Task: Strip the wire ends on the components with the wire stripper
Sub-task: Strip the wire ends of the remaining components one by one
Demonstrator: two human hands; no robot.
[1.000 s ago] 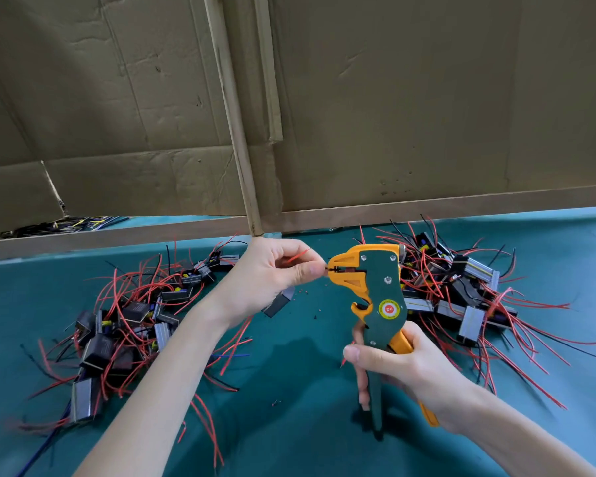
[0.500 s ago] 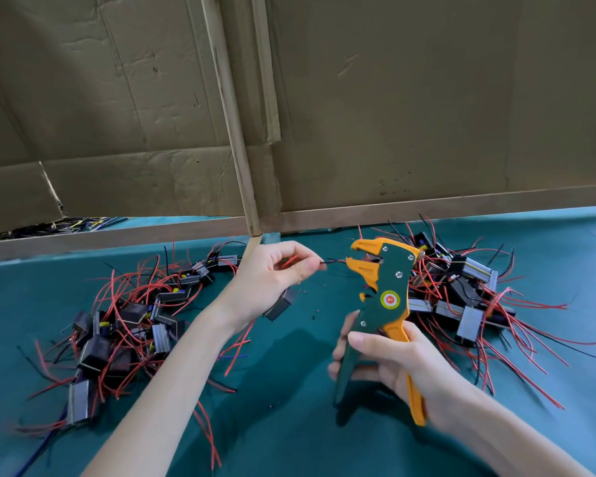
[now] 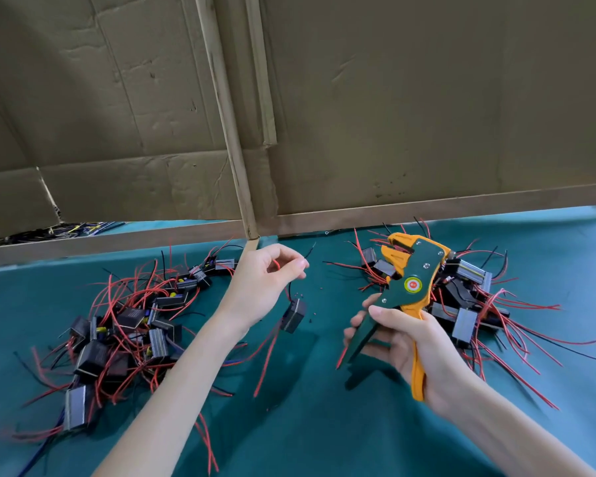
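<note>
The left hand is raised just above the surface, its fingers curled in, with thumb and forefinger pinching the wires of one component. A red loop shows inside the curl, and a thin black end pokes out toward 1 o'clock. The small dark block itself hangs from its leads at 5 o'clock of the hand, with a red lead trailing down to the cloth. At 3 o'clock of it, apart from the wire, the right hand grips the wire stripper. Its fingers wrap the green handle, the orange handle lies in the palm, and the two handles are spread wide. The tool's head tilts toward 11 o'clock with its jaws parted and nothing between them. The surface is covered in teal cloth. The left pile of components with red and black leads lies at 8 o'clock of the left hand, and the right pile lies behind the stripper at 2 o'clock of the right hand. Small dark scraps dot the cloth between the hands. Along the far edge at 12 o'clock stands a creased cardboard wall with a wooden strip running down it.
</note>
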